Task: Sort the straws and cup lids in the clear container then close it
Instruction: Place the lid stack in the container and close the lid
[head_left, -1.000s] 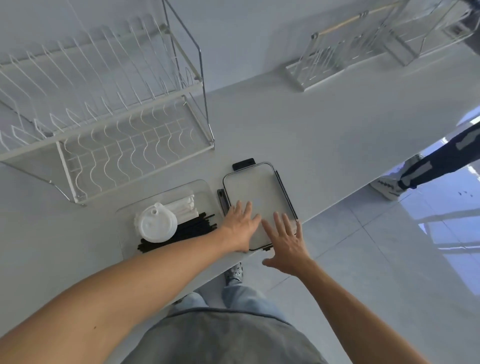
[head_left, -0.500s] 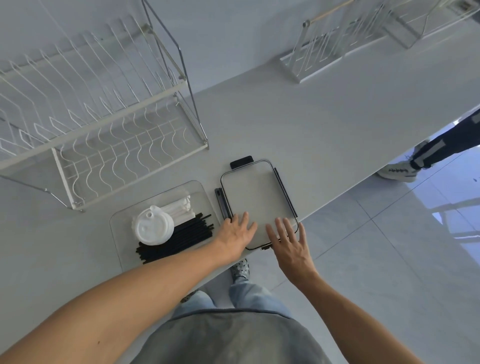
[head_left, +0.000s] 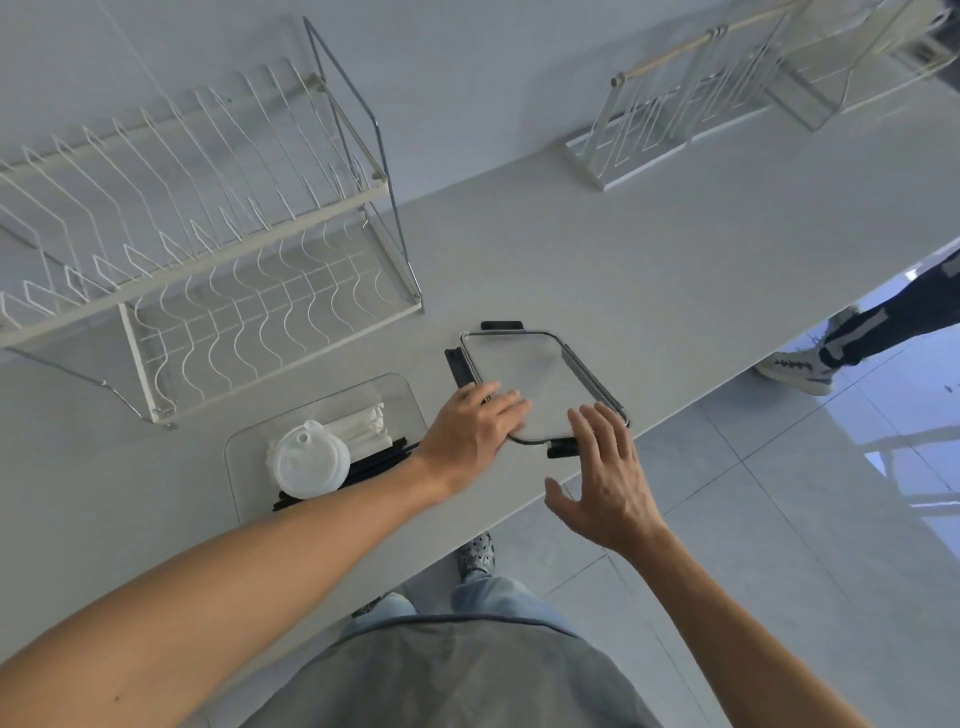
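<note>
Straws and cup lids were already in the clear container (head_left: 322, 410) — black straws (head_left: 384, 460) along its near side, white straws (head_left: 366, 423) behind, round lids (head_left: 310, 465) stacked at its nine o'clock end. Just beside it at three o'clock lay the container's lid (head_left: 530, 382), black latches splayed outward, ready to clip on. Left hand (head_left: 470, 434) rested flat on the lid's near corner, fingers spread, gripping nothing. Right hand (head_left: 605, 478) hovered open at the lid's five o'clock edge — likely to lift it across.

Left hand (head_left: 470, 434) hides black straws' (head_left: 382, 461) ends.
</note>
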